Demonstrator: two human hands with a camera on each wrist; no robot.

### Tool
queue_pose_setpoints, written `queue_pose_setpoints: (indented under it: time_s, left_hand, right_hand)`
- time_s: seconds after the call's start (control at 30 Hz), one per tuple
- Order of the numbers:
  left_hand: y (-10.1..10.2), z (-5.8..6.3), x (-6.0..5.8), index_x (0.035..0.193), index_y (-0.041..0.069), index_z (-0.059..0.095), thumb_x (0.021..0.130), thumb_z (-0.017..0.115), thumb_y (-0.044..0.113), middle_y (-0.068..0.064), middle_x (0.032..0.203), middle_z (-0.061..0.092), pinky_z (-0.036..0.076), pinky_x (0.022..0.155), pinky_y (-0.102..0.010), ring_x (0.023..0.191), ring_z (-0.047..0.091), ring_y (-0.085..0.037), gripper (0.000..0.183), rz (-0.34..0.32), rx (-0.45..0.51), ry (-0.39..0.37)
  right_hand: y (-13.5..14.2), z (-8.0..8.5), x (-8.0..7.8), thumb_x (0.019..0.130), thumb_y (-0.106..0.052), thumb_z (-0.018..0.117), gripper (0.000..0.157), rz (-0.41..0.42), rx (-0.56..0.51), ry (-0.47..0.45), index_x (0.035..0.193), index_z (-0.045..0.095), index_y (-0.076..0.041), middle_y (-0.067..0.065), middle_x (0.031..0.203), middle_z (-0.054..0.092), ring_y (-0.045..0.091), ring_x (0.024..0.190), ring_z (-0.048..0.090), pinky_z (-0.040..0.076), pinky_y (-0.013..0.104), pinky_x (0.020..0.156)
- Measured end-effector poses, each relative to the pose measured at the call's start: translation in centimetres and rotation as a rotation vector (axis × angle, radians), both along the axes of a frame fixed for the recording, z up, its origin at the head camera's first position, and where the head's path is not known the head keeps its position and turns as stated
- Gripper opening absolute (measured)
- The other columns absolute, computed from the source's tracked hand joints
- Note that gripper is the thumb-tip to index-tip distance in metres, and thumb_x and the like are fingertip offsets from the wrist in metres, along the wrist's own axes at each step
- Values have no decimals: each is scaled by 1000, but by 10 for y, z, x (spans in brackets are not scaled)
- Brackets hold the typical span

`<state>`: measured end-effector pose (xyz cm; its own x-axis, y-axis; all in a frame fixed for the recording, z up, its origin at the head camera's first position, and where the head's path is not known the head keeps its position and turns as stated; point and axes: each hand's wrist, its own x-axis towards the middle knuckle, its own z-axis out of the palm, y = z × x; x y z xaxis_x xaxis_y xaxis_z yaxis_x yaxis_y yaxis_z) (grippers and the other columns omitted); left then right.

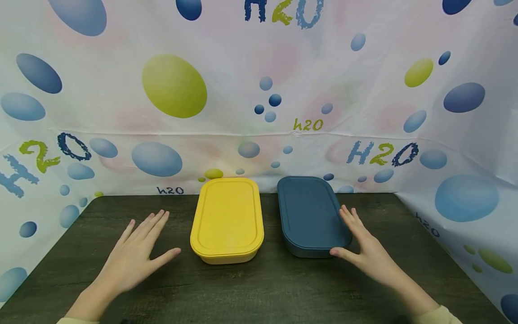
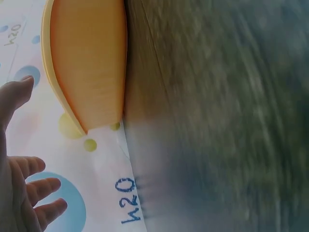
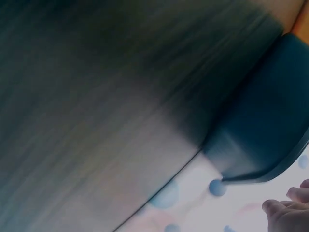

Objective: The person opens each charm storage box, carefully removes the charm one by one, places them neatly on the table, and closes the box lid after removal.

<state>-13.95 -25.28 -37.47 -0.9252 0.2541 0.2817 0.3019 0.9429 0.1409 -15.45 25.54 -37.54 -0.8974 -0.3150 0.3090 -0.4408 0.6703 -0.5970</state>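
Yellow box (image 1: 226,218) and blue box (image 1: 309,213) are set side by side on desk (image 1: 243,292), presumably for easy reach; left hand (image 1: 135,254) and right hand (image 1: 366,249) are held spread, flanking them.

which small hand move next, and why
Probably lower the right hand onto the right edge of the dark blue, rounded-rectangular, plastic-looking lidded box: the open hand is near that edge, with a gap showing in the right wrist view, while the left hand is farther from the similarly shaped yellow lidded box.
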Motion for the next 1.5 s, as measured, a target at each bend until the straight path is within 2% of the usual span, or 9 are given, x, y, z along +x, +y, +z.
queue_pose_setpoints:
  time_s: [0.13, 0.23, 0.37, 0.6, 0.87, 0.97, 1.1, 1.33, 1.5]
  left_hand:
    - [7, 0, 1, 154, 12, 14, 87, 55, 63, -14, 154, 26, -7, 114, -48, 137, 29, -37, 94, -10, 52, -38]
    - [13, -1, 2, 154, 12, 13, 87, 55, 63, -15, 154, 27, -2, 114, -50, 137, 29, -38, 94, -15, 94, -65]
    - [21, -2, 2, 154, 12, 14, 87, 53, 64, -14, 153, 28, 2, 115, -49, 137, 28, -36, 94, -27, 134, -80]
    - [32, -3, 1, 155, 14, 12, 87, 52, 66, -10, 155, 24, 6, 115, -48, 139, 27, -32, 95, -47, 189, -98]
    - [44, -6, -1, 155, 17, 6, 85, 53, 68, -8, 157, 18, 15, 113, -52, 141, 22, -32, 98, -39, 247, -156]
    - [48, -6, -1, 155, 21, 2, 84, 54, 68, -6, 158, 14, 18, 110, -57, 141, 19, -35, 100, -26, 281, -182]
    - [52, -8, -2, 154, 24, -3, 84, 55, 68, -6, 159, 9, 18, 108, -61, 141, 16, -38, 101, -26, 321, -215]
    - [58, -11, -3, 154, 19, -3, 83, 55, 69, -9, 159, 9, 19, 108, -61, 141, 15, -39, 105, -46, 349, -240]
    - [60, -13, -6, 154, 16, -3, 81, 55, 71, -10, 159, 9, 19, 109, -58, 142, 16, -37, 109, -45, 348, -248]
  right_hand:
    - [-11, 4, 3, 83, -22, 76, 89, -11, -54, 39, 153, 21, -24, 2, 159, 12, 17, 145, 1, 25, 72, 95]
    - [-20, 6, 5, 83, -17, 75, 87, 5, -116, 61, 152, 24, -25, 1, 158, 15, 10, 143, 9, 30, 45, 109]
    - [-34, 7, 7, 83, -8, 73, 85, 96, -239, 63, 152, 26, -24, 1, 157, 18, 5, 139, 21, 26, 12, 103]
    - [-63, 6, 10, 83, 0, 71, 85, 266, -407, -8, 152, 25, -19, 3, 158, 17, 11, 139, 24, 32, 24, 103]
    - [-90, 2, 7, 84, -3, 71, 84, 359, -460, -64, 152, 22, -8, 7, 157, 16, 16, 141, 22, 33, 33, 104]
    - [-100, 2, 5, 84, -5, 71, 85, 375, -472, -103, 152, 21, -5, 7, 157, 16, 17, 141, 21, 32, 31, 104]
    - [-111, 2, 2, 83, -10, 73, 87, 366, -476, -170, 152, 21, -11, 6, 157, 16, 18, 141, 20, 32, 29, 105]
    - [-129, 3, -6, 83, -20, 75, 92, 335, -421, -298, 153, 16, -14, 0, 158, 12, 17, 142, 17, 32, 25, 105]
    - [-140, 1, -11, 82, -22, 76, 97, 328, -392, -350, 153, 11, -12, 1, 158, 8, 16, 143, 14, 31, 32, 107]
